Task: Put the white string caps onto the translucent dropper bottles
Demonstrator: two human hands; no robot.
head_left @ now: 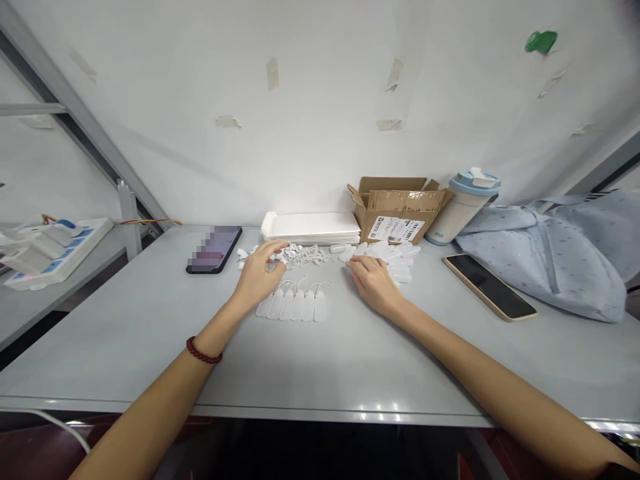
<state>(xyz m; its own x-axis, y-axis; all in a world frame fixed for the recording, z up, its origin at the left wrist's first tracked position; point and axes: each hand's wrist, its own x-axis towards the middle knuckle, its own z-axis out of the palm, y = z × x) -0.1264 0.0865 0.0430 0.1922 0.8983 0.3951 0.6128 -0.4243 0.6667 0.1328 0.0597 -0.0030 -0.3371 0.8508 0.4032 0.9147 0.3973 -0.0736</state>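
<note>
My left hand hovers over a scatter of small white pieces, its thumb and curved fingers apart, with nothing visible between them. My right hand rests palm down at the near left edge of a pile of translucent white plastic tags. Its fingers are extended and touch or nearly touch the tags; their tips are partly hidden. Between my hands lies a heap of white string loops. Closer to me, several frosted tags with strings attached lie side by side in a row.
Behind the pieces are a stack of flat white trays or boxes, an open cardboard box and a blue-lidded tumbler. One phone lies left, another phone right, beside a light blue cloth bag. A power strip sits far left.
</note>
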